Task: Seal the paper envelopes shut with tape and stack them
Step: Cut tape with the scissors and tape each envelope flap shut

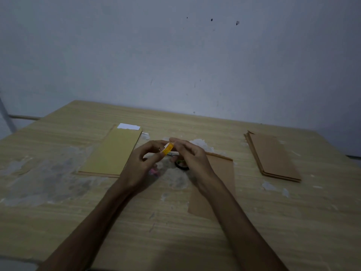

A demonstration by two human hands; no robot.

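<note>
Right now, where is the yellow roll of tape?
In the head view, the yellow tape roll is at the table's centre, lifted above it, pinched between the left hand and right hand.

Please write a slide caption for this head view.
Both hands hold a yellow tape roll above the table, between envelope piles.

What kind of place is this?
Probably a plain room used as a makeshift work spot: a worn wooden table set against a bare, marked wall, with stacked envelopes laid out.
</note>
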